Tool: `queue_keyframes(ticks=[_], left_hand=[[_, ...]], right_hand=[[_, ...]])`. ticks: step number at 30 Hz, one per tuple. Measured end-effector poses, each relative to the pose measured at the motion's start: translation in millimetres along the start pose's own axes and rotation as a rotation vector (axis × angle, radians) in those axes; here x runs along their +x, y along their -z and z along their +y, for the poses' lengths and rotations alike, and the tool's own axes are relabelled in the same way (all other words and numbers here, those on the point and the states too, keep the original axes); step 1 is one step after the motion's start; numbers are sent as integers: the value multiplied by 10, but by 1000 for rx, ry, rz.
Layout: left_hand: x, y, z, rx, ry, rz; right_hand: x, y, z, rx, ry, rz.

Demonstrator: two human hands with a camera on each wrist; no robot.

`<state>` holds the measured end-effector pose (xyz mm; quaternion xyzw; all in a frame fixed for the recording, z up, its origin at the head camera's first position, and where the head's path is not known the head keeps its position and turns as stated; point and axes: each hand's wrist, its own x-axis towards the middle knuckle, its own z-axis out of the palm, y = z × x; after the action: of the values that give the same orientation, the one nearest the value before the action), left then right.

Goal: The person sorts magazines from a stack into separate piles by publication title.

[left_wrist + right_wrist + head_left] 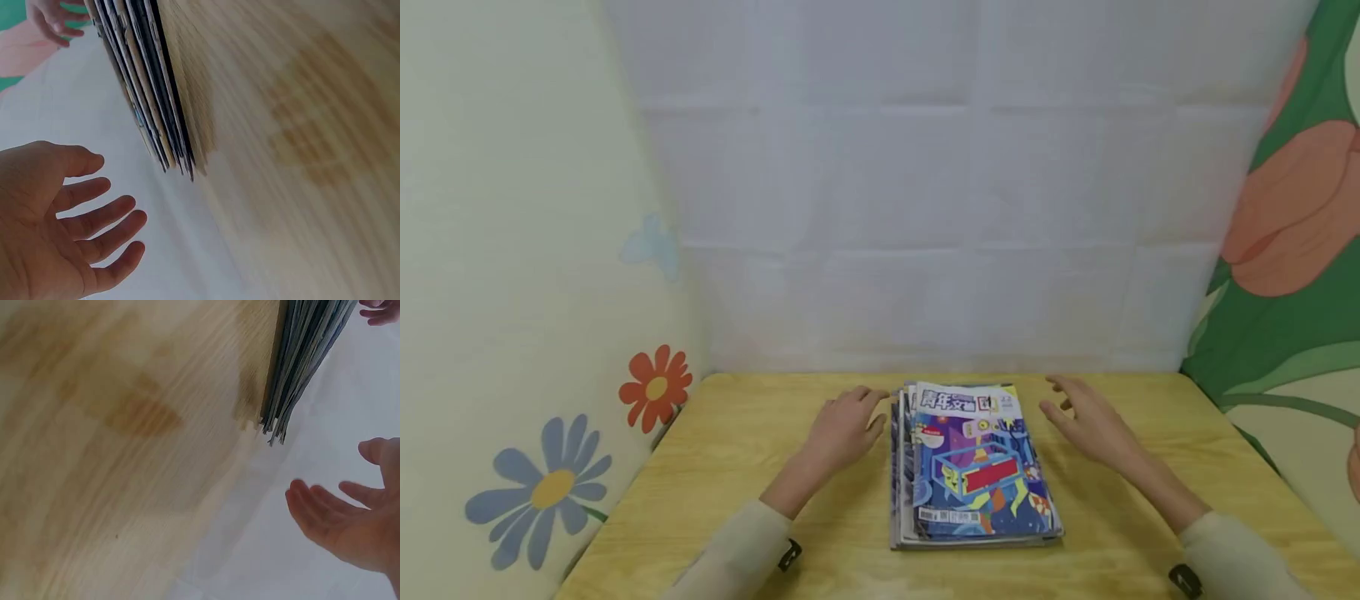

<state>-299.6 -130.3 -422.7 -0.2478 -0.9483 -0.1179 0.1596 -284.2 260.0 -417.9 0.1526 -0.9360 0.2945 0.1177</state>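
Note:
A stack of magazines (973, 467) with a colourful blue and purple cover on top lies in the middle of the wooden table (737, 467). My left hand (846, 425) hovers just left of the stack, fingers spread and holding nothing. My right hand (1086, 421) hovers just right of it, fingers also spread and empty. The left wrist view shows the open left hand (69, 231) beside the stack's page edges (150, 94). In the right wrist view the open right hand (350, 519) is near the stack's edges (300, 356). Neither hand touches the magazines.
A white cloth wall (940, 208) stands behind the table. A cream cloth with flowers (550, 492) bounds the left side and a green cloth with orange shapes (1292, 250) the right. Bare table top lies either side of the stack.

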Motion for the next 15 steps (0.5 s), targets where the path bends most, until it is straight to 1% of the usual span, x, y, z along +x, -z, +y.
queue_keyframes(ticks=[3, 5, 6, 9, 12, 15], left_hand=[[71, -17, 96, -121, 17, -33], [115, -26, 148, -188, 37, -76], [137, -35, 168, -202, 44, -95], [201, -52, 205, -198, 55, -116], [227, -94, 236, -186, 69, -122], [251, -120, 256, -195, 77, -132]], right_hand=[[48, -14, 23, 88, 10, -16], [68, -25, 29, 150, -15, -37], [76, -32, 30, 174, -33, -49], [103, -52, 27, 243, -85, -81], [95, -83, 16, 325, -139, -108], [84, -114, 13, 392, -198, -123]])
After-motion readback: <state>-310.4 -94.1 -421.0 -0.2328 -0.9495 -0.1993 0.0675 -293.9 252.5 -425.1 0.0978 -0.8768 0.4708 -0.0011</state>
